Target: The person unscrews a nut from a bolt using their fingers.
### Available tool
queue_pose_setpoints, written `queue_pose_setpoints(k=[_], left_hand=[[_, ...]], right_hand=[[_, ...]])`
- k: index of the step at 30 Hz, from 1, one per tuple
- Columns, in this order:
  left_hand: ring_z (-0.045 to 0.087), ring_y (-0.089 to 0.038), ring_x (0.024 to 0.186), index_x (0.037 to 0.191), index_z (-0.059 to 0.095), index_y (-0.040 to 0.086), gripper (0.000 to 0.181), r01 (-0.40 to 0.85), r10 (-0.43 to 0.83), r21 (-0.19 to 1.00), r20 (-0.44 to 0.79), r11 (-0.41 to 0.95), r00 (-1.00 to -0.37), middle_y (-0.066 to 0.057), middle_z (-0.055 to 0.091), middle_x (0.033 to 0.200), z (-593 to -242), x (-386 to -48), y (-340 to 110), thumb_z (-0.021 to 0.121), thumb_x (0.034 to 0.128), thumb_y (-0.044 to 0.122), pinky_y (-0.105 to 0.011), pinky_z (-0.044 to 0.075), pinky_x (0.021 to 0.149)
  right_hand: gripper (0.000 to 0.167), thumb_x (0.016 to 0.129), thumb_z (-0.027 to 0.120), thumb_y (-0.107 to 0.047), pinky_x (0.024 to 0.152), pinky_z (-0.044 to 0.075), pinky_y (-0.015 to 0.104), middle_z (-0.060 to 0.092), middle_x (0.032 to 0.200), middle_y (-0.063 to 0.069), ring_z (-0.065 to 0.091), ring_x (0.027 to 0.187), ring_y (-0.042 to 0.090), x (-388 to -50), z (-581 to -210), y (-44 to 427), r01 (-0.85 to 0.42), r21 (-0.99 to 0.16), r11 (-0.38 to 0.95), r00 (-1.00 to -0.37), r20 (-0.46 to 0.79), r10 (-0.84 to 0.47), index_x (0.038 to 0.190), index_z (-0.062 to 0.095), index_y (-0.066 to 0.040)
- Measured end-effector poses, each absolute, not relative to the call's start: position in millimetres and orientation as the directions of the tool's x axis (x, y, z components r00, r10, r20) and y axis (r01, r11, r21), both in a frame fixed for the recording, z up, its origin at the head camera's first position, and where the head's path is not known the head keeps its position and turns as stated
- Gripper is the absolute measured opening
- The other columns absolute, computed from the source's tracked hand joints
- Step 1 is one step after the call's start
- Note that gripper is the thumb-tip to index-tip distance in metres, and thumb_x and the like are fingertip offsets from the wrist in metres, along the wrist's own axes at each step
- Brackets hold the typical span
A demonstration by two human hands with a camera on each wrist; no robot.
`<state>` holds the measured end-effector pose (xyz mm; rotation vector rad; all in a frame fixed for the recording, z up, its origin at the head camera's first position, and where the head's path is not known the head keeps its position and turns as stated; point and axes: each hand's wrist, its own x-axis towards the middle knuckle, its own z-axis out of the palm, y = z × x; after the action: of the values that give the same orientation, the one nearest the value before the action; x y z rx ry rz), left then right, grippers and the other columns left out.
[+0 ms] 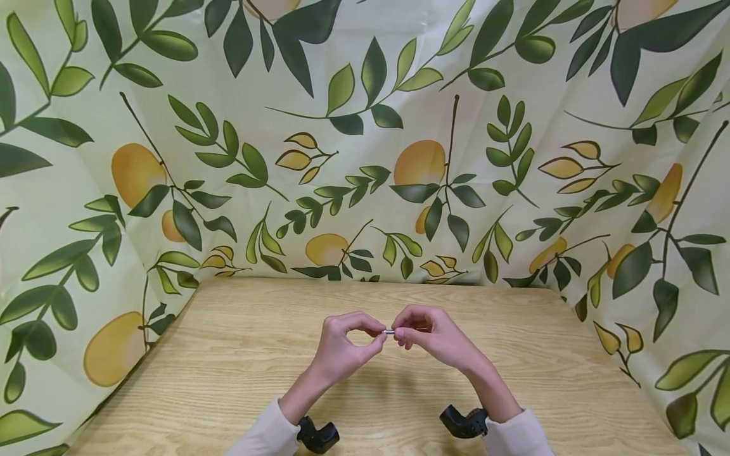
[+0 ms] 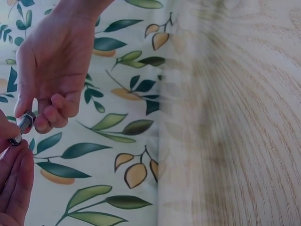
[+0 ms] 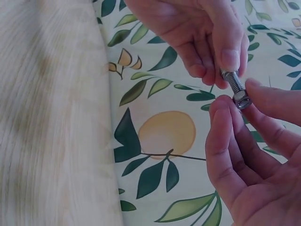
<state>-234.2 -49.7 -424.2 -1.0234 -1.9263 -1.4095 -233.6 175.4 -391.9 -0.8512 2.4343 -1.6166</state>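
Note:
A small silver metal bolt [image 1: 389,332] spans the gap between both hands, held above the table. My left hand [image 1: 342,345] pinches one end between thumb and index finger. At the other end, my right hand [image 1: 433,332] grips with thumb and fingertips. The right wrist view shows the threaded shank [image 3: 233,82] and a hex piece [image 3: 241,100] by the right fingertips; whether this is a nut or the head, I cannot tell. In the left wrist view, fingers partly cover the bolt [image 2: 24,123].
The light wood table [image 1: 256,354] spreads below the hands. A cloth [image 1: 353,209] printed with leaves and fruit surrounds its back and sides. Black wrist devices sit under the left sleeve [image 1: 319,436] and the right sleeve [image 1: 463,422].

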Motion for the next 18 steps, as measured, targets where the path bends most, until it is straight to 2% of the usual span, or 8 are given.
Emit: queue_pose_setpoints(k=[6,12,18], left_hand=[[0.075,-0.010,0.075,0.088,0.080,0.011,0.016,0.815,0.252,0.561,0.776,0.145,-0.579,-0.003,0.080,0.084,-424.3,-234.2,-50.4,0.082,0.0796,-0.003,-0.025,0.064,0.071],[0.075,-0.010,0.076,0.088,0.080,0.010,0.015,0.816,0.256,0.561,0.775,0.140,-0.577,-0.005,0.080,0.084,-425.2,-235.3,-50.5,0.081,0.0803,-0.003,-0.025,0.064,0.072],[0.075,-0.012,0.074,0.088,0.080,0.011,0.017,0.808,0.249,0.571,0.769,0.145,-0.589,-0.004,0.080,0.084,-423.7,-233.8,-49.2,0.082,0.0787,-0.004,-0.026,0.064,0.072]], right_hand=[[0.027,0.097,0.072,-0.017,0.071,0.062,0.030,0.073,0.094,0.014,0.070,0.078,0.016,-233.4,-390.1,176.2,-0.367,-0.884,0.290,-0.849,0.192,-0.492,0.117,0.070,0.001],[0.024,0.098,0.070,-0.017,0.068,0.060,0.027,0.075,0.089,0.014,0.070,0.075,0.014,-234.5,-389.4,176.4,-0.359,-0.882,0.304,-0.831,0.154,-0.535,0.113,0.073,0.001],[0.022,0.102,0.065,-0.017,0.075,0.063,0.032,0.075,0.094,0.017,0.072,0.079,0.021,-234.8,-390.0,176.9,-0.359,-0.888,0.287,-0.830,0.164,-0.533,0.112,0.072,0.001]])
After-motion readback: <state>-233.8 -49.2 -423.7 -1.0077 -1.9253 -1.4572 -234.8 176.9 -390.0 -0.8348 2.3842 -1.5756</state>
